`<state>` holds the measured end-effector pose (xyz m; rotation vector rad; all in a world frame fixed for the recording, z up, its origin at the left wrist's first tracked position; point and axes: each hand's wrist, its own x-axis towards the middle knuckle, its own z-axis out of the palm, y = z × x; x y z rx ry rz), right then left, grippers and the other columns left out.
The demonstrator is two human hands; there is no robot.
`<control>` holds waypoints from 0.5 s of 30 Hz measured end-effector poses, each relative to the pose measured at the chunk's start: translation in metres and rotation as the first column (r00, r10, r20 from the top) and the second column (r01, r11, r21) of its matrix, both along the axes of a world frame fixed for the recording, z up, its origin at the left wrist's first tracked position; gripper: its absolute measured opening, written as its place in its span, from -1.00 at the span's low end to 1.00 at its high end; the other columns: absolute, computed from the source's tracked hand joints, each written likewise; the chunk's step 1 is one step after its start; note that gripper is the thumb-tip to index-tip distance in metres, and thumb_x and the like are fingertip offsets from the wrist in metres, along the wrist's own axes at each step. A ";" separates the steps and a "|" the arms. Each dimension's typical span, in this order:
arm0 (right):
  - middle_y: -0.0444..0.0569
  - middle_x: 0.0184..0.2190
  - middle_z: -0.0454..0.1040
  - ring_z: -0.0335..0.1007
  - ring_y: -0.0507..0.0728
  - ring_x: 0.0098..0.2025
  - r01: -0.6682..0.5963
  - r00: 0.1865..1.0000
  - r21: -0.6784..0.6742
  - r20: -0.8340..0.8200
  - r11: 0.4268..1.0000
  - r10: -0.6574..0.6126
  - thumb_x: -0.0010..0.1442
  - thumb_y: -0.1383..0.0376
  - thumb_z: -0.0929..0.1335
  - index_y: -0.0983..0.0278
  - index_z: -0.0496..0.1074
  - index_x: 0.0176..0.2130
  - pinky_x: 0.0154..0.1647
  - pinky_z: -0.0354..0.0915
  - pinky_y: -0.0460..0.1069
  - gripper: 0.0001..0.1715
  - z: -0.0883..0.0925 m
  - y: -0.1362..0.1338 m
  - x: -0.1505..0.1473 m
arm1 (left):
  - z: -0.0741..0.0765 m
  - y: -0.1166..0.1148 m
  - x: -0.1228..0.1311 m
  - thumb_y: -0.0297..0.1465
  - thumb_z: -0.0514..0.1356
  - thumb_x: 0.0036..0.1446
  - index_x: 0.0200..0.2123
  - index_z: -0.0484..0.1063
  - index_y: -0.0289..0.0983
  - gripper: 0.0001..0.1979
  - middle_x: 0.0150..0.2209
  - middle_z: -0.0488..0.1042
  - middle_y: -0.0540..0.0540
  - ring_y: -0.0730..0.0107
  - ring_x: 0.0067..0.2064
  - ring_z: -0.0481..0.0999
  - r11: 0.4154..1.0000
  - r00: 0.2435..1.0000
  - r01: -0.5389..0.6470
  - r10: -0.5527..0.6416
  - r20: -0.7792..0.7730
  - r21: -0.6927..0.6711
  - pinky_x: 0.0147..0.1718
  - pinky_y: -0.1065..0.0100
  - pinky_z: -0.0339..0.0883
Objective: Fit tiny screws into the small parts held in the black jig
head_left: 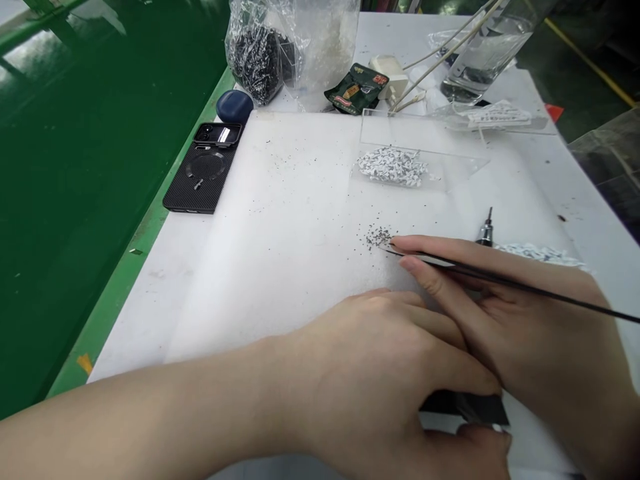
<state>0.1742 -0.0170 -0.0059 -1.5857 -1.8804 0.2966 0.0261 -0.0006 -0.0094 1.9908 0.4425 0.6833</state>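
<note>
My right hand point(505, 307) is closed around slim black tweezers point(500, 275). Their tips reach the edge of a scattered pile of tiny dark specks point(377, 236) on the white mat point(280, 253). In front of it, my left hand point(395, 373) pinches a flat black piece point(465, 405) between thumb and fingers. A tiny white bit shows by the thumb tip; its kind is too small to tell. The left fingers lie against or very near the right hand, and part of the black piece is hidden behind them.
Small white parts point(393, 165) lie heaped on a clear plate, with more white parts point(540, 253) behind my right hand beside a metal-tipped tool point(487, 228). A black phone point(203, 167), blue case point(235, 106), plastic bags point(260, 60), green packet point(357, 88) and water glass point(485, 53) stand around.
</note>
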 end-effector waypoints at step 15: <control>-0.36 -0.21 0.66 0.61 0.00 -0.26 -0.056 0.995 -0.068 -0.090 0.996 0.050 0.22 0.25 0.42 -0.01 0.61 -0.15 -0.19 0.50 -0.14 -0.81 -0.001 -0.001 0.002 | -0.004 -0.004 -0.012 -0.46 0.17 0.09 -0.41 0.57 -0.46 -0.80 -0.44 0.53 -0.15 0.35 -0.35 0.49 0.994 0.993 0.107 -0.107 0.040 -0.005 -0.21 0.36 0.41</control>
